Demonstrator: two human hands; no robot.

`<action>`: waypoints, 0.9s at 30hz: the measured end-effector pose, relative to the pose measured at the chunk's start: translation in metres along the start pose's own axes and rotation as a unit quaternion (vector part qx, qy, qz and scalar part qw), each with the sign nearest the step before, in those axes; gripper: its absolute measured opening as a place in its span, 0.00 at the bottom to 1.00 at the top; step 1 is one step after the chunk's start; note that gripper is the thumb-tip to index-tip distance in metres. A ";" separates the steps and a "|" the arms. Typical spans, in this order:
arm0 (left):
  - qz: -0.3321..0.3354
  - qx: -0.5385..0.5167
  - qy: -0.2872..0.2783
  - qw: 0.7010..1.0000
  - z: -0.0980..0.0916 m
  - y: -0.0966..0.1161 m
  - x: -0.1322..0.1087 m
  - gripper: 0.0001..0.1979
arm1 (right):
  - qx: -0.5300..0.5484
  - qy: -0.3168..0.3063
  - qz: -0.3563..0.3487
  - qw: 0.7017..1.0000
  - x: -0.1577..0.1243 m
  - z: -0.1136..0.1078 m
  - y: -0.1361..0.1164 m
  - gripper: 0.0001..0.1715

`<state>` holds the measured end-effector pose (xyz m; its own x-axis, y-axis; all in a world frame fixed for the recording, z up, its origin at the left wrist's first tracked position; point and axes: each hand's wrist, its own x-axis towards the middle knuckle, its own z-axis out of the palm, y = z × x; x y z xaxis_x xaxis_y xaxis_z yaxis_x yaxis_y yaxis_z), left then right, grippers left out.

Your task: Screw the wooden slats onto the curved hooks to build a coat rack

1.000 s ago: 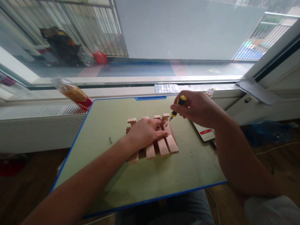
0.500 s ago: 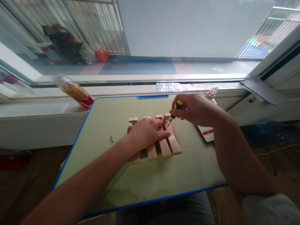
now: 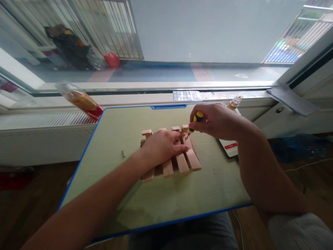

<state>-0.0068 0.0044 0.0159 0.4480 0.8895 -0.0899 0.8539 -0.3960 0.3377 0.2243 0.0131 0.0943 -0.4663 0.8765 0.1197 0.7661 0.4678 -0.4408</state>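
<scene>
On the table is a small slatted wooden piece (image 3: 183, 165), its light slats lying side by side across other wood beneath. My left hand (image 3: 162, 146) lies over the middle slats and grips the piece, with thumb and fingers reaching the rightmost slats. A yellow and black screwdriver (image 3: 198, 117) is held in the closed fingers of my right hand (image 3: 214, 119). It tilts down to the left, its tip at the upper part of the rightmost slat, by what looks like a small screw. Left of the wood, a loose screw (image 3: 124, 153) rests on the tabletop.
The pale tabletop (image 3: 114, 132) has a blue rim and stands against a windowsill. A bottle with a red and yellow label (image 3: 83, 102) leans at the left. Another clear bottle (image 3: 235, 102) and a white object with a red label (image 3: 230, 149) are beyond my right forearm.
</scene>
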 end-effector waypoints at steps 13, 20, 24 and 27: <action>0.000 0.006 0.001 1.000 0.001 0.001 0.000 0.29 | -0.064 -0.004 -0.018 0.998 -0.006 0.000 -0.009 0.10; 0.010 -0.002 0.007 1.000 0.005 -0.002 0.001 0.29 | -0.096 0.012 -0.010 0.995 -0.006 0.005 -0.012 0.08; 0.005 -0.018 0.008 1.000 0.007 -0.002 0.001 0.27 | -0.085 0.023 -0.022 0.996 -0.005 0.008 -0.014 0.07; -0.002 -0.023 0.013 1.000 0.008 -0.002 0.001 0.29 | -0.079 0.038 -0.019 0.996 -0.002 0.010 -0.012 0.11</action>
<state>-0.0058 0.0038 0.0078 0.4374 0.8967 -0.0679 0.8425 -0.3822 0.3795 0.2115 0.0043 0.0905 -0.4662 0.8610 0.2035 0.8111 0.5078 -0.2903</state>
